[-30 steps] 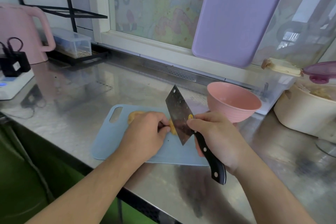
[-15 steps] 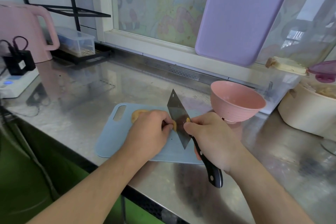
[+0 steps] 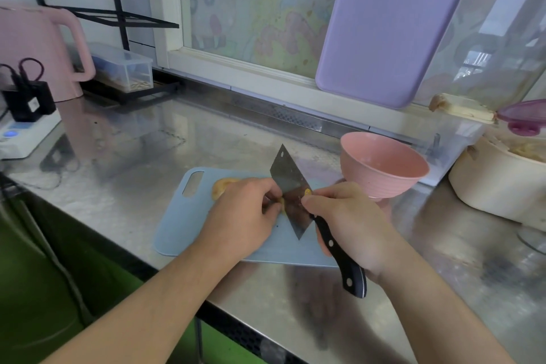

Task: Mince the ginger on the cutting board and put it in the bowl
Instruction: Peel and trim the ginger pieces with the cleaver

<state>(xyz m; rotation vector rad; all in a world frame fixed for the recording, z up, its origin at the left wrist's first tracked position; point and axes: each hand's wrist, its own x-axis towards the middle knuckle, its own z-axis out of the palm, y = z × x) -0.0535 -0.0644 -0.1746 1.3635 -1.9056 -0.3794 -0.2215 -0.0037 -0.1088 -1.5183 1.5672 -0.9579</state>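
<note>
Steadying ginger (image 3: 222, 186), cleaver (image 3: 291, 189) lowered since

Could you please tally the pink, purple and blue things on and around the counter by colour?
Pink: 2, the kettle and the bowl.
Purple: 2, the board leaning at the window and the lid at the right edge.
Blue: 1, the cutting board.
Total: 5.
</note>
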